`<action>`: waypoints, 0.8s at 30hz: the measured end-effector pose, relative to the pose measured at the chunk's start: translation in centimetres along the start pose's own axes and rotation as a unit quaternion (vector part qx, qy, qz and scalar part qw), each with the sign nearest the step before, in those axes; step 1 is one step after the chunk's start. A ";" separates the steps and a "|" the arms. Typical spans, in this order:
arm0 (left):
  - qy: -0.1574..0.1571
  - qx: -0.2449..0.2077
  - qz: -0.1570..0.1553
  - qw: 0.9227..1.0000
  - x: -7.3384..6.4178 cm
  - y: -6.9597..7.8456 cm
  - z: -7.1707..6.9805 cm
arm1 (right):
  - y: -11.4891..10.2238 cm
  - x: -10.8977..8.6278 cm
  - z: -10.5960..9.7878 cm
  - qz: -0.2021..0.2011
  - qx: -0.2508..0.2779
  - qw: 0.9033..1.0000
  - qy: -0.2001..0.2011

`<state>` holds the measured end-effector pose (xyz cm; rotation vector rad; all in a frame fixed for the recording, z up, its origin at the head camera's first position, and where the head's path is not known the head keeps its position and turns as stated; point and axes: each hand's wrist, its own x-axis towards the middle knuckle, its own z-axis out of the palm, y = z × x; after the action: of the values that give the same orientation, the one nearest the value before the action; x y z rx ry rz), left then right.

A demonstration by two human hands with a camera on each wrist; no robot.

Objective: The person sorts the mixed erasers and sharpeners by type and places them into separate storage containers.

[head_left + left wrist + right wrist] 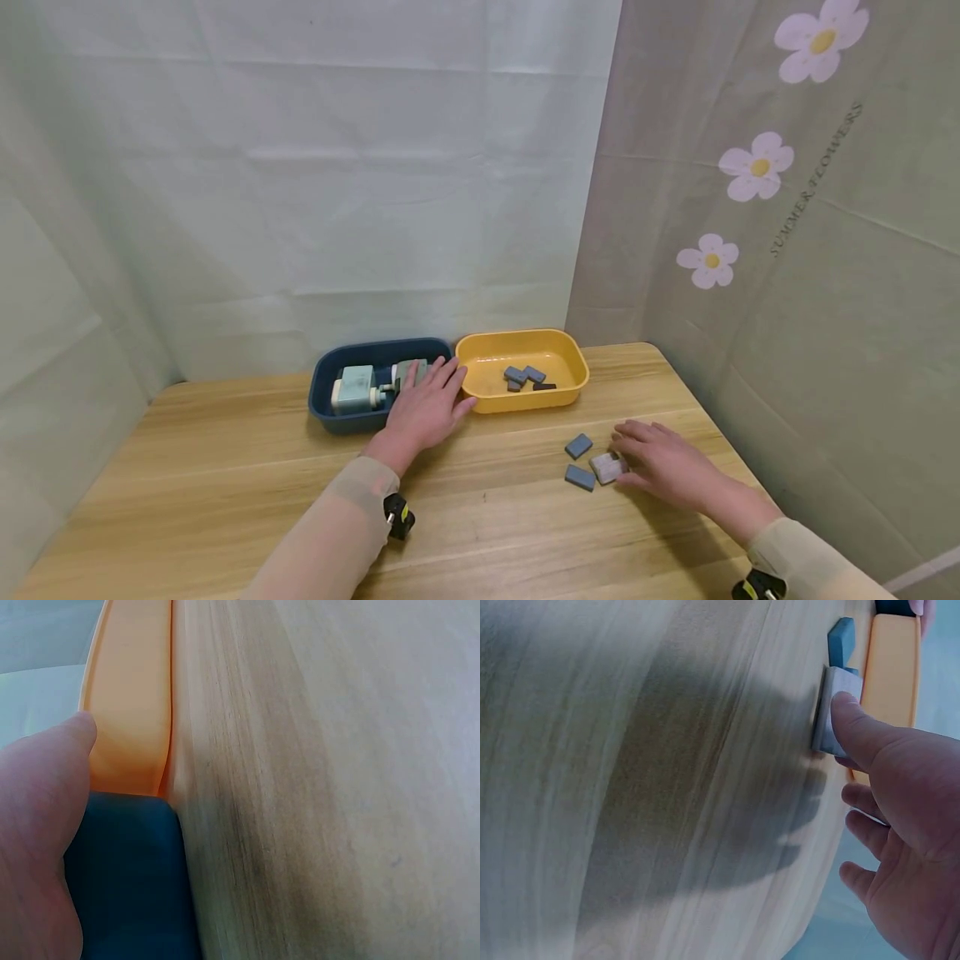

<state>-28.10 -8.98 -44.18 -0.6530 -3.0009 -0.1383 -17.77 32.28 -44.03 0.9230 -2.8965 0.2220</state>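
My left hand [426, 414] is over the right end of a dark blue bin [324, 398], its fingers stretched toward the wall and its thumb close to the corner of a yellow bin [525, 403]. My right hand [667, 462] is at a light grey rectangular block [606, 468] on the wooden table. In the right wrist view, the thumb lies against the block's face, and the index finger reaches behind its edge; the other fingers are loosely bent. Left of this block lie two blue-grey rectangular blocks [578, 446], slightly apart from each other.
Several small dark blocks [516, 375] lie inside the yellow bin. In the blue bin sits a pale blue object with white knobs [356, 388], beside a grey-green object [411, 372] partly hidden by my left hand. Curtains [375, 208] rise behind the table [247, 492].
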 end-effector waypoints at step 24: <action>-0.002 0.008 -0.004 1.000 0.1 0.0 0.1 | 0.0 0.2 0.6 0.022 0.012 1.000 0.015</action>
<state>-28.16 -8.90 -44.25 -0.6405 -3.0057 -0.1147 -17.94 32.03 -44.56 0.8521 -2.8940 0.2719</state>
